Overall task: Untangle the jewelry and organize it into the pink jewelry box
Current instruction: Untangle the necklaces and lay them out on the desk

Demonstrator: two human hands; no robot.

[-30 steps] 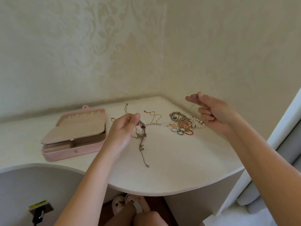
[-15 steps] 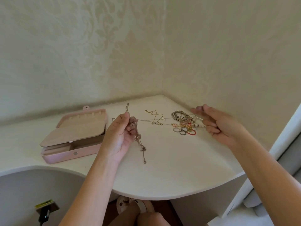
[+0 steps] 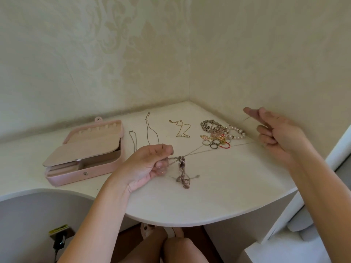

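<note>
the left hand (image 3: 150, 164) pinched a tangled knot of chains (image 3: 181, 168) just above the white table (image 3: 209, 196), its loose ends dangling onto the top. a thin chain (image 3: 218, 148) ran taut from the knot to the right hand (image 3: 281, 133), raised near the wall and pinching it. the pink jewelry box (image 3: 102, 168) lay open at the left, two loose chains (image 3: 147, 126) beside it; a heap of bracelets, pearls and rings (image 3: 222, 133) sat farther back.

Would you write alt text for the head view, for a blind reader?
Over a white corner desk, the left hand pinches a tangled chain clump while the right hand holds a thin strand taut; an open pink jewelry box sits left.
</note>
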